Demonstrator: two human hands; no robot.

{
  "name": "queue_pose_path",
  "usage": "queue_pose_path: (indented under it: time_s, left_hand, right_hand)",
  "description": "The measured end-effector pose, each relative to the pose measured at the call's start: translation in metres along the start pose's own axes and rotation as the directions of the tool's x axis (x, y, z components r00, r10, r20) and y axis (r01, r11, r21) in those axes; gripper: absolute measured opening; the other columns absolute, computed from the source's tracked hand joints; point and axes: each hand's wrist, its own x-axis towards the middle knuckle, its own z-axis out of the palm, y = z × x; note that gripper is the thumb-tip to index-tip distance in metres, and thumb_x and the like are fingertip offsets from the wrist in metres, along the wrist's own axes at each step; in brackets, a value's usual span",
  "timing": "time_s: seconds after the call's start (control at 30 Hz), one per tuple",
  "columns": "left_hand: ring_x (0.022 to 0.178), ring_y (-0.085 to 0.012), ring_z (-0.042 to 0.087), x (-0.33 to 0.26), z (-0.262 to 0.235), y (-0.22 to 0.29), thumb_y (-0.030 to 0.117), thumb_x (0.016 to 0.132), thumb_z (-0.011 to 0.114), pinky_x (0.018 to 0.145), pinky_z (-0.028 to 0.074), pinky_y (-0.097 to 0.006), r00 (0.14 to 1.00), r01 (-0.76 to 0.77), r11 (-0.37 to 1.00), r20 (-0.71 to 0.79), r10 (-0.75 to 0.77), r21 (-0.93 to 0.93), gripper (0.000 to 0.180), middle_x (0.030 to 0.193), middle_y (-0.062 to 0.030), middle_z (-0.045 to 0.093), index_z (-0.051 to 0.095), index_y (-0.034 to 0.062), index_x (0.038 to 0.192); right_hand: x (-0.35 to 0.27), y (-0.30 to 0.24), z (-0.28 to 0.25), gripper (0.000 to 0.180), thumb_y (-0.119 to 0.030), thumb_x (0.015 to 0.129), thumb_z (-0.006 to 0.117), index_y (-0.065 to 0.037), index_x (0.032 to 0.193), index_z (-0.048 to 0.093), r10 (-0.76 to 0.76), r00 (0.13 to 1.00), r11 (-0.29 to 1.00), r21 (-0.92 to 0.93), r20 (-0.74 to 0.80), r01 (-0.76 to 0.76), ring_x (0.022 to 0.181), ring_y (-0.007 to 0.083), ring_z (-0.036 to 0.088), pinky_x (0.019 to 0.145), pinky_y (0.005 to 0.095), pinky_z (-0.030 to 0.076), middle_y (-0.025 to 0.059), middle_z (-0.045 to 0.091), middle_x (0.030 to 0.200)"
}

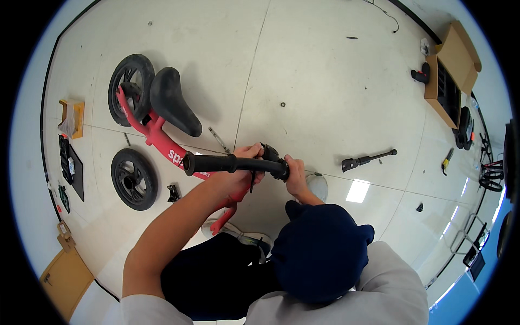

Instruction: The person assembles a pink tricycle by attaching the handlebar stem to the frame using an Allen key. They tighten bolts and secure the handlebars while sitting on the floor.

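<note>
Handlebar: a black handlebar (pixel 233 163) is held level above the floor, in front of the person's knees, with 1 rubber grip end pointing to the person's left.
Left hand: the left hand (pixel 245 162) wraps the bar near its middle, fingers curled tight around it, thumb side up.
Right hand: the right hand (pixel 295 176) closes on the bar's right end beside a black clamp piece (pixel 271 153); its fingers are together and pressed on the bar.
Bike frame: the red frame (pixel 160 138) lies on its side on the pale floor (pixel 325 81), just behind and below the bar, with the black saddle (pixel 170 100) and 1 black wheel (pixel 130 89) fitted.
Loose wheel: a 2nd wheel (pixel 134 179) lies flat, near the frame but apart from it.
Other parts: a black stem-like rod (pixel 368 158) lies well to the right; a cardboard box (pixel 452 70) stands open at the far right.
Handling: the bar looks light and stiff, likely a metal tube; it should not flex.
Grip surface: the rubber sleeve looks soft and non-slip, the better place to hold; bare metal near the clamp may be slicker.
Caution: the clamp piece seems able to turn on the bar, so a steady hold on both sides looks wise.
</note>
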Motion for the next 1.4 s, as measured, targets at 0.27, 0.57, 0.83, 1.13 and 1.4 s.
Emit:
queue_pose_path:
  time_s: [0.27,0.57,0.83,1.13,1.4]
  left_hand:
    - [0.067,-0.0195,0.063,-0.027,0.003,-0.003,0.019,0.103,0.048,0.055,0.054,-0.034,0.990,0.082,0.908,-0.141,-0.026,0.412,0.022,0.080,-0.0081,0.058,0.052,0.0003,0.114]
    - [0.067,-0.0172,0.056,-0.010,-0.039,-0.017,0.022,0.102,0.049,0.059,0.047,-0.032,0.970,-0.053,0.884,-0.187,0.156,0.464,0.022,0.081,-0.0067,0.056,0.054,0.0001,0.103]
    - [0.105,-0.0223,0.059,-0.054,-0.027,0.041,0.015,0.092,0.064,0.097,0.043,-0.038,0.825,-0.551,0.832,-0.184,0.534,-0.059,0.016,0.096,-0.0122,0.065,0.063,0.0001,0.097]
    - [0.115,-0.0345,0.062,-0.154,0.055,0.021,0.007,0.075,0.084,0.106,0.043,-0.049,0.637,-0.749,0.375,0.441,0.632,0.546,0.028,0.102,-0.0107,0.067,0.057,0.0055,0.083]
    - [0.125,-0.0388,0.055,-0.215,0.031,0.000,0.020,0.081,0.081,0.108,0.041,-0.050,0.684,-0.696,0.233,0.528,0.504,0.679,0.030,0.118,-0.0149,0.063,0.059,0.0051,0.094]
  right_hand:
    - [0.015,-0.008,-0.011,0.059,-0.039,0.104,0.041,-0.001,0.062,0.060,0.231,0.961,0.973,-0.061,0.155,-0.224,0.049,0.0128,0.050,0.050,0.0296,0.039,0.0038,0.053,0.052]
    - [0.047,-0.006,-0.003,0.059,-0.041,0.103,0.037,-0.002,0.063,0.058,0.253,0.948,0.966,-0.114,0.192,-0.234,0.048,0.0137,0.048,0.049,0.0300,0.037,0.0043,0.052,0.052]
    - [0.024,0.018,-0.004,0.055,-0.039,0.100,0.035,-0.001,0.070,0.061,0.235,0.957,0.971,-0.068,0.168,-0.227,0.048,0.0141,0.048,0.049,0.0286,0.037,0.0063,0.055,0.056]
    - [0.006,0.025,-0.016,0.050,-0.035,0.095,0.035,0.005,0.089,0.064,-0.262,0.925,0.956,-0.056,0.274,0.287,0.074,0.0228,0.054,0.066,0.0355,0.042,0.0130,0.057,0.077]
    - [-0.007,-0.154,0.045,0.036,-0.016,0.083,0.054,0.003,0.114,0.060,0.169,0.756,0.968,-0.251,0.633,-0.006,0.094,0.0269,0.056,0.086,0.0359,0.046,0.0142,0.059,0.100]
